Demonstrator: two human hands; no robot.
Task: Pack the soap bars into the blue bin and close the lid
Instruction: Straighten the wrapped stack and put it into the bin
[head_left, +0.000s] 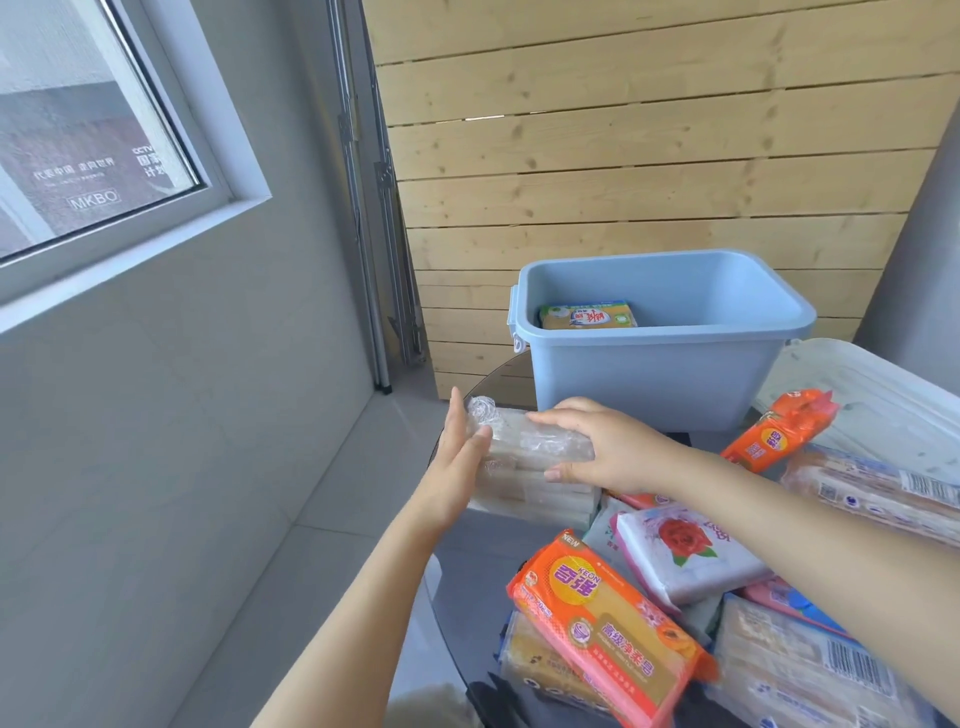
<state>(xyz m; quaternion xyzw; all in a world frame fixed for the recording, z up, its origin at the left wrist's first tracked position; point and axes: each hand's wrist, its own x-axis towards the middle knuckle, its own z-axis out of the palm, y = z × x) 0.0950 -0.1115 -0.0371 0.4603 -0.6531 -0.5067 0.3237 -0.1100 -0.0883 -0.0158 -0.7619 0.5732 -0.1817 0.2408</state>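
The blue bin (670, 374) stands open at the table's far side with one yellow-green soap pack (589, 315) on its floor. In front of it lies a clear-wrapped multipack of white soap bars (524, 467). My left hand (460, 467) presses flat against its left end with straight fingers. My right hand (602, 447) lies over its top, fingers and thumb curled round the pack. Several more soap packs are heaped at the near right: an orange pack (608, 629), a rose-printed white pack (685, 551) and another orange pack (779, 431).
The bin's white lid (883, 395) lies to the bin's right, partly under soap packs. The dark round table (467, 571) ends just left of my hands. A grey wall with a window is at left, a wooden slat wall behind the bin.
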